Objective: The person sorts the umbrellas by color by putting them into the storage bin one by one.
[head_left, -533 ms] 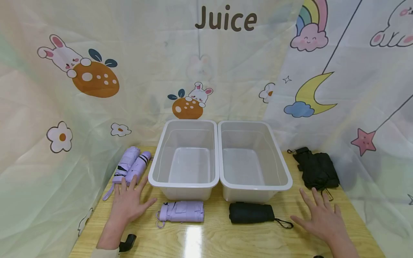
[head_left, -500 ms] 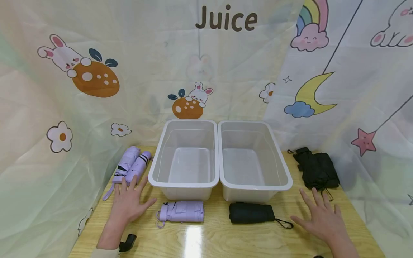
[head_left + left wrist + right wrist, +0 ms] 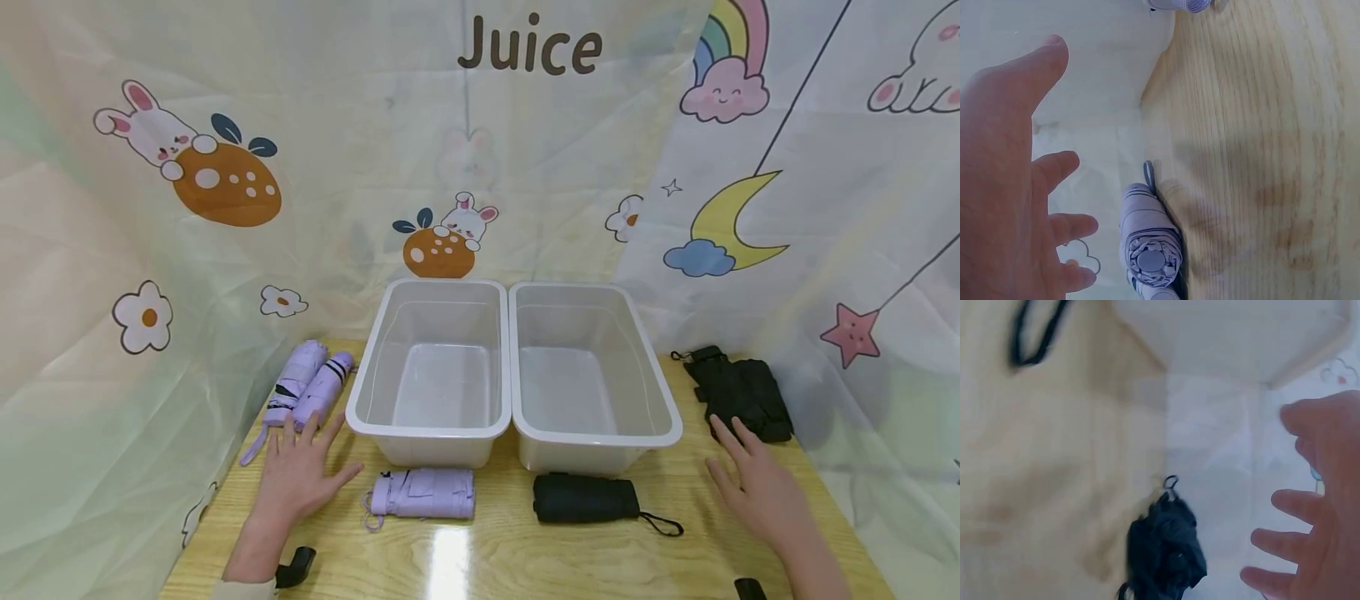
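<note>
My left hand (image 3: 295, 473), fingers spread, hovers just in front of two folded lilac umbrellas (image 3: 306, 383) at the left; it holds nothing. In the left wrist view, the rolled end of one lilac umbrella (image 3: 1150, 250) lies beyond the fingertips. My right hand (image 3: 768, 492) reaches toward the folded black umbrellas (image 3: 746, 392) at the back right. Its fingertips overlap their near edge in the head view, while in the right wrist view the black bundle (image 3: 1166, 547) is apart from the extended fingers. Another lilac umbrella (image 3: 423, 493) and another black umbrella (image 3: 585, 498) lie nearer the front.
Two pale plastic bins, the left bin (image 3: 427, 433) and the right bin (image 3: 600, 438), stand side by side on the wooden table (image 3: 510, 558). A printed cloth (image 3: 337, 125) hangs behind and along both sides. Dark pieces show near both wrists.
My right hand has moved forward and to the right, toward the black umbrellas, its fingers less spread. My left hand stays in place. The head view has shifted slightly.
</note>
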A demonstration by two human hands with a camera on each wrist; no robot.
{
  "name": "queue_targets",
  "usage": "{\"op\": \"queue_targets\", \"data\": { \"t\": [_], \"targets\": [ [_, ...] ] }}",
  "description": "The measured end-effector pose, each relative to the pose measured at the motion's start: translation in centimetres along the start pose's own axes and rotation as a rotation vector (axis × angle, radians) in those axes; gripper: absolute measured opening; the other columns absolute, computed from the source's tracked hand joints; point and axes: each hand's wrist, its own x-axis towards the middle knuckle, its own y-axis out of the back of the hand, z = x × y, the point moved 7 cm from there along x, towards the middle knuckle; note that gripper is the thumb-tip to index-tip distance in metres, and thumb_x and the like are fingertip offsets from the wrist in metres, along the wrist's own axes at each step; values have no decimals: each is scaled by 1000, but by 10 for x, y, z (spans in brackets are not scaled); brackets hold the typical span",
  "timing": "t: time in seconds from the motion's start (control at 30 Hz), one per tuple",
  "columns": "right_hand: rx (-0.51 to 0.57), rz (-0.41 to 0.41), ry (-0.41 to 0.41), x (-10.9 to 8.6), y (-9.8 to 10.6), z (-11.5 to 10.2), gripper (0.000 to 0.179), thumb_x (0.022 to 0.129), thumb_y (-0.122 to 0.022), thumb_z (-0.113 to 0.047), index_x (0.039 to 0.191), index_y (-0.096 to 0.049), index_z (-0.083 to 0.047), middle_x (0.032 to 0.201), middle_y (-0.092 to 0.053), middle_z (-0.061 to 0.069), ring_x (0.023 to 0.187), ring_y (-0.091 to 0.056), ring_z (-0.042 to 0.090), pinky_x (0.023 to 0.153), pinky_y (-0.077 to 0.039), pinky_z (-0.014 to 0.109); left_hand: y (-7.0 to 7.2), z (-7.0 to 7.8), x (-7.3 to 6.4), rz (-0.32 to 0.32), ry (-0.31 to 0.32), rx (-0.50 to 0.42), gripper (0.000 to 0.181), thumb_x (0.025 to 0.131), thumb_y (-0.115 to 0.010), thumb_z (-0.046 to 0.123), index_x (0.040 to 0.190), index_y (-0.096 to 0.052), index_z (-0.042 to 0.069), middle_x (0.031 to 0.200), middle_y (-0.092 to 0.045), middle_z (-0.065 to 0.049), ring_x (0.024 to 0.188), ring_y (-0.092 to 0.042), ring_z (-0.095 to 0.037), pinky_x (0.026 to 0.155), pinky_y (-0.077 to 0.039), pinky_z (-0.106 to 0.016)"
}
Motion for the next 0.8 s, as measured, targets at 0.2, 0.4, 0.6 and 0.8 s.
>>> {"op": "queue_targets", "data": {
  "t": [0.2,0.4,0.6,0.8],
  "targets": [
    [332,63,-8,24,23,-12,63,103,-51,-24,156,-18,-26,155,-23,21,129,-32,53,93,-40,55,-1,1,-2,-12,4,-31,83,82,-62,66,148,-42,18,145,-40,-26,129,-22,-63,99,-19,-73],
    [494,60,-15,51,29,-20,62,103,-49,-23,156,-18,-29,154,-27,21,122,-43,49,74,-40,10,-5,1,-4,-4,-7,-40,82,84,-60,66,149,-40,19,145,-40,-24,126,-29,-62,96,-25,-73],
    [674,-6,-21,78,18,-27,63,103,-49,-25,157,-17,-26,153,-27,24,119,-49,10,80,-45,14,-14,2,-11,-26,-10,-49,83,84,-60,66,149,-40,19,139,-45,-29,124,-35,-58,97,-27,-70],
    [769,-61,-31,94,4,-36,62,104,-48,-27,157,-17,-24,153,-27,24,124,-46,21,82,-45,17,-13,7,-14,-23,-23,-72,77,86,-62,61,145,-45,15,136,-48,-27,123,-42,-51,94,-31,-70]
  ]
}}
